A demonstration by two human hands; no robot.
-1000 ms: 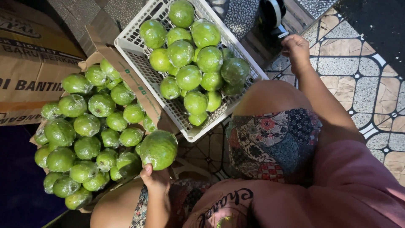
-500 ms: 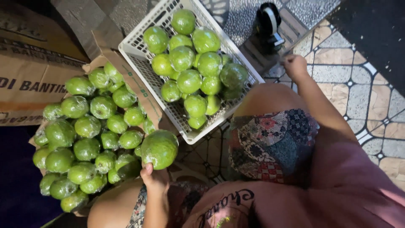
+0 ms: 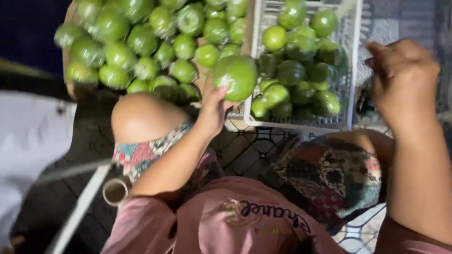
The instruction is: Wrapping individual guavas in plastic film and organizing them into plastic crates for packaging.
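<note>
- Green fruit [image 3: 235, 75], round and wrapped in clear glossy film, sits in my left hand [image 3: 214, 106], fingers curled up around its underside, above the gap between the box and the crate.
- My left hand grips it from below, just beside the crate's near corner.
- My right hand [image 3: 402, 77] is raised beside the crate's right edge, blurred, fingers bent; I cannot tell whether it holds anything.
- White plastic crate [image 3: 351, 70], lattice-walled, holds more green fruit, some darker in shadow.
- Brown cardboard box [image 3: 70, 87] to the left is heaped with the same film-wrapped fruit.
- My knees, in patterned patchwork shorts [image 3: 339, 178], flank a dark tiled floor [image 3: 254, 150].
- Small roll with a cardboard core [image 3: 115, 192] lies by my left thigh.
</note>
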